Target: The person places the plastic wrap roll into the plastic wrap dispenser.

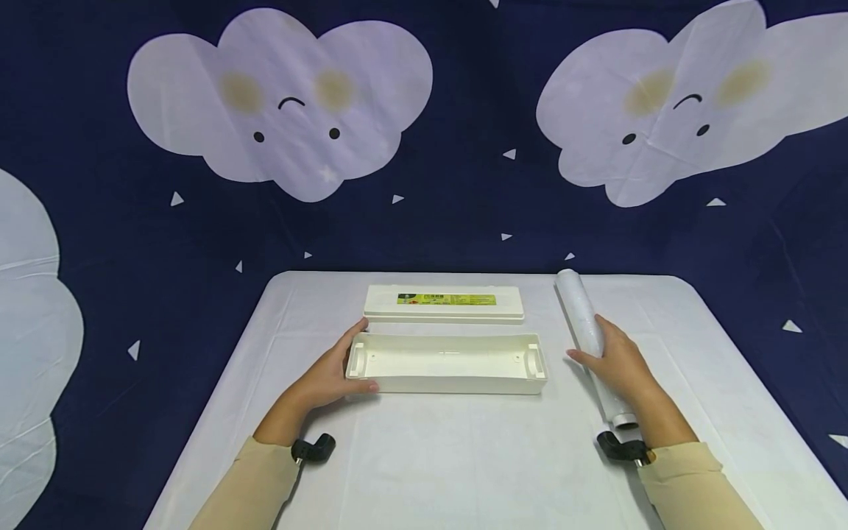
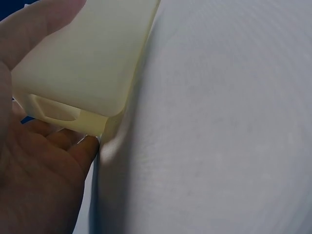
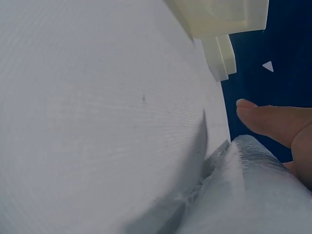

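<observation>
A long cream plastic box (image 1: 444,385) lies with its hollow side up in the middle of the table. My left hand (image 1: 333,374) holds its left end, thumb along the front wall and fingers round the end and back. The left wrist view shows the thumb on the box wall (image 2: 83,68) and the fingers by its end. To the right, a roll of cling film (image 1: 583,313) lies slantwise. My right hand (image 1: 619,359) straddles it, its thumb stretched out. In the right wrist view that thumb (image 3: 273,122) stands apart from the film roll (image 3: 248,195).
Behind the box lies a cream lid (image 1: 444,316) with a green and yellow label. A white cloth covers the table (image 1: 457,464). A dark blue curtain (image 1: 464,184) with cloud faces hangs beyond its far edge.
</observation>
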`<move>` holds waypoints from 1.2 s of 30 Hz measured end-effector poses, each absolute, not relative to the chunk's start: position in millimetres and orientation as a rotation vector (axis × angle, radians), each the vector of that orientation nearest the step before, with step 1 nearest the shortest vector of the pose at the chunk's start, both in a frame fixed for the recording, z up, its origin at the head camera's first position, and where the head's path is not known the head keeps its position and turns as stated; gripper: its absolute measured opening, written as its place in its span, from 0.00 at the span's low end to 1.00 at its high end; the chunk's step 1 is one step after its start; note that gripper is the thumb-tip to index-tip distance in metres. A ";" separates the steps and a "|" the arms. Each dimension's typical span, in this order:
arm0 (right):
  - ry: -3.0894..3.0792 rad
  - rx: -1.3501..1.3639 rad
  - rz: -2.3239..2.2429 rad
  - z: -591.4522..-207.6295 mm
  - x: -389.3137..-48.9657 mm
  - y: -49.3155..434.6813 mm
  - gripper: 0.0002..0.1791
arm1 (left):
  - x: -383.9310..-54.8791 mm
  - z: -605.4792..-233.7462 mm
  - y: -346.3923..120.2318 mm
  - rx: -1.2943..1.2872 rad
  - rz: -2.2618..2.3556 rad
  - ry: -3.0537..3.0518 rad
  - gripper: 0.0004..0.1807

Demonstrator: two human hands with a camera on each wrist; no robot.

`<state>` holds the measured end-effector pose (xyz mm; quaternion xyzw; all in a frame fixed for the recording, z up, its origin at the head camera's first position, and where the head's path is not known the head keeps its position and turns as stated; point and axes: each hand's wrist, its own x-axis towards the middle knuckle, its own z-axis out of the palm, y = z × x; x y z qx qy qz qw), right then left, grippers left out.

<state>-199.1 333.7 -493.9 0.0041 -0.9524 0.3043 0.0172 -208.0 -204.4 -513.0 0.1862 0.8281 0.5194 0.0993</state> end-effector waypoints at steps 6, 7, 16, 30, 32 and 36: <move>-2.972 0.015 0.946 -495.7 -198.8 334.5 0.59 | -208.1 -511.9 -203.6 0.540 1.562 2.434 0.70; -2.969 0.019 0.944 -496.0 -198.6 334.5 0.59 | -208.4 -512.3 -203.6 0.539 1.571 2.429 0.71; -2.955 0.009 0.945 -495.2 -197.2 332.4 0.57 | -207.7 -514.7 -203.4 0.519 1.611 2.417 0.72; -2.924 -0.006 0.951 -497.8 -196.9 335.5 0.54 | -207.6 -516.2 -203.0 0.503 1.586 2.443 0.72; -2.915 -0.014 0.953 -498.3 -196.8 335.7 0.54 | -207.7 -516.6 -203.2 0.501 1.587 2.442 0.72; -2.902 -0.033 0.955 -498.7 -196.1 335.9 0.54 | -207.9 -517.6 -203.9 0.502 1.594 2.435 0.72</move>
